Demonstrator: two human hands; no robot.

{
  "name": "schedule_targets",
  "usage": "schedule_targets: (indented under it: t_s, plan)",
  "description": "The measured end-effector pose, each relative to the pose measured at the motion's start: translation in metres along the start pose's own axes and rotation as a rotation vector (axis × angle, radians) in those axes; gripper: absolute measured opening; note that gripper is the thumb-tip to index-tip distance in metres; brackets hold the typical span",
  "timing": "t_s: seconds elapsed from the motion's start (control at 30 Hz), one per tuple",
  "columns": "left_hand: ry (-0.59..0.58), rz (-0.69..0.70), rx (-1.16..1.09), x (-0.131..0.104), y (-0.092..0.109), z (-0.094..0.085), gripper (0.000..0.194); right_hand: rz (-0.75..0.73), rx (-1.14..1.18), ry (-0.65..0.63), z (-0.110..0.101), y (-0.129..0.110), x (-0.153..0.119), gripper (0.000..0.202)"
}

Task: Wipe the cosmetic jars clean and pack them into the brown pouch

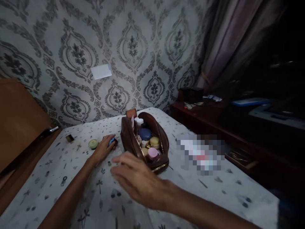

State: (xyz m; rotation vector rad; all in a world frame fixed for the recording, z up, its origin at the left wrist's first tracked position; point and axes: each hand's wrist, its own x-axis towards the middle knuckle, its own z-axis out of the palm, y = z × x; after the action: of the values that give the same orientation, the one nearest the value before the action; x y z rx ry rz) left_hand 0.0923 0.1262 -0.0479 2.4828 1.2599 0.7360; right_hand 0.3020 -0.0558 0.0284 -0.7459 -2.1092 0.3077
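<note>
A brown zippered bag [128, 136] stands open on a white patterned sheet [100, 190]. Inside it are several jars and bottles, among them a pink-lidded jar [152, 153], a yellow-lidded jar [154, 142] and a dark blue round item [145, 134]. My left hand [104, 148] is to the left of the bag, its fingers on a small blue and dark item [111, 141]. My right hand [137, 178] is in front of the bag, fingers apart with nothing in them. Left of my left hand lies a round green-lidded container [93, 144].
A small dark and gold item [70, 138] lies at the far left of the sheet. On the right is a blurred-out item [200, 154]. Beyond it stands a dark red desk [197, 122] with things on top. A brown wooden panel [21, 117] rises at the left.
</note>
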Motion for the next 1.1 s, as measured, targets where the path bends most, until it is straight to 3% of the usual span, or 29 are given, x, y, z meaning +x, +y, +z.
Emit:
schedule_targets:
  t_s: [0.13, 0.3, 0.43, 0.67, 0.73, 0.8, 0.93, 1.1]
  plan:
    - [-0.091, 0.082, 0.003, -0.009, 0.016, -0.009, 0.029, 0.187, 0.145, -0.059, 0.059, 0.017, -0.021, 0.018]
    - [0.042, -0.085, 0.176, -0.032, 0.023, -0.019, 0.024, 0.577, 0.259, -0.022, 0.105, 0.048, -0.021, 0.021]
    - [0.11, -0.193, 0.22, -0.05, 0.021, -0.026, 0.032, 0.636, 0.217, 0.027, 0.112, 0.058, -0.003, 0.032]
    - [-0.08, -0.095, 0.203, -0.078, 0.026, -0.057, 0.029, 0.616, 0.179, 0.069, 0.126, 0.07, 0.027, 0.047]
    - [-0.138, -0.127, 0.15, -0.081, 0.024, -0.068, 0.033, 0.594, 0.198, 0.058, 0.13, 0.07, 0.028, 0.047]
    - [-0.105, -0.197, 0.086, -0.084, 0.021, -0.075, 0.04, 0.564, 0.221, 0.043, 0.133, 0.068, 0.025, 0.047]
    - [0.06, -0.293, 0.008, -0.089, 0.016, -0.068, 0.042, 0.506, 0.318, 0.075, 0.138, 0.063, 0.016, 0.052]
    - [-0.011, -0.176, -0.115, -0.104, 0.024, -0.049, 0.036, 0.571, 0.43, 0.113, 0.142, 0.075, 0.009, 0.052]
